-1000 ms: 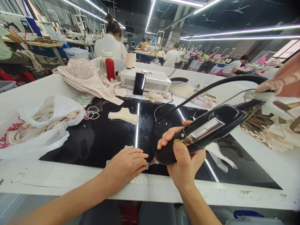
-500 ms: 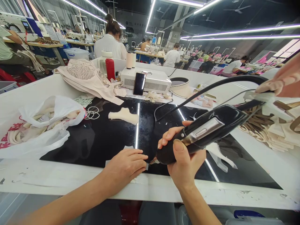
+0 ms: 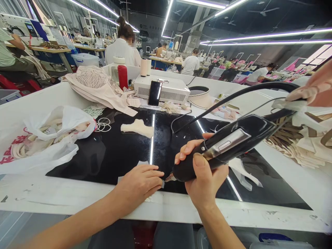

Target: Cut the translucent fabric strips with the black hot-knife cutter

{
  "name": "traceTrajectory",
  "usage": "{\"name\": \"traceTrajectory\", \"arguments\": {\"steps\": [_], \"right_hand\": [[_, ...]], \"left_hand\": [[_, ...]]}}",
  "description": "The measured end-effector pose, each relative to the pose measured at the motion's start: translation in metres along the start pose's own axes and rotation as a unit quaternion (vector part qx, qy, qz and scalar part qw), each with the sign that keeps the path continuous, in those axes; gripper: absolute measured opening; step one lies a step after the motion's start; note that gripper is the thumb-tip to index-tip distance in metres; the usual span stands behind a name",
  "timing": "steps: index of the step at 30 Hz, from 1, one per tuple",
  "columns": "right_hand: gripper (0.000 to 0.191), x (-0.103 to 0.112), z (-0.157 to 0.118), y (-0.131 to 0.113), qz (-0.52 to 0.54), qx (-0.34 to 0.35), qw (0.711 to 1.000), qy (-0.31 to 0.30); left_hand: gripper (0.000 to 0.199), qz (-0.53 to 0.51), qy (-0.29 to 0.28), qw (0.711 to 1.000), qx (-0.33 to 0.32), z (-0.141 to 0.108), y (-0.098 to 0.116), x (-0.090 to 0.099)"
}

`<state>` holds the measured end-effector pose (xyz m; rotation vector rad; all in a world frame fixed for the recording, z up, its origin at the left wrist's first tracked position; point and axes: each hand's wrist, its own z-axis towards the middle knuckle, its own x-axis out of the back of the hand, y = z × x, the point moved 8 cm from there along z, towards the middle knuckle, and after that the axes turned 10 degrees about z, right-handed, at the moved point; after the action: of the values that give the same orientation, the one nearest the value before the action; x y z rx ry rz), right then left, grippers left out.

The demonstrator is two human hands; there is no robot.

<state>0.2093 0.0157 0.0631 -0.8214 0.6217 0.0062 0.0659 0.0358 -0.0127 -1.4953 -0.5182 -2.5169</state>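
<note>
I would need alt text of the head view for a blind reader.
A person's right hand grips a black handheld tool, its tip near the left hand, which lies palm-down over pale material on a black board. A cream fabric piece lies further back; a white plastic bag sits at left.

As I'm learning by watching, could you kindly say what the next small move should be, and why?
Probably draw the left hand slightly back along the pale, thin piece beneath it: its fingertips lie close to the narrow tip of the black, rounded handheld tool in the right hand.
</note>
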Motion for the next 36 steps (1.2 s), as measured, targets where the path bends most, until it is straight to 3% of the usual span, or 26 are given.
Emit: {"name": "traceTrajectory", "arguments": {"steps": [27,36], "right_hand": [[0.035,-0.001,-0.002,0.0,-0.003,0.007,1.0,-0.016],[0.036,-0.001,-0.002,0.001,-0.001,0.01,1.0,-0.019]], "left_hand": [[0.017,0.028,0.047,0.998,-0.013,0.004,0.007,0.012],[0.012,0.021,0.017,0.999,-0.026,-0.003,0.007,0.003]]}}
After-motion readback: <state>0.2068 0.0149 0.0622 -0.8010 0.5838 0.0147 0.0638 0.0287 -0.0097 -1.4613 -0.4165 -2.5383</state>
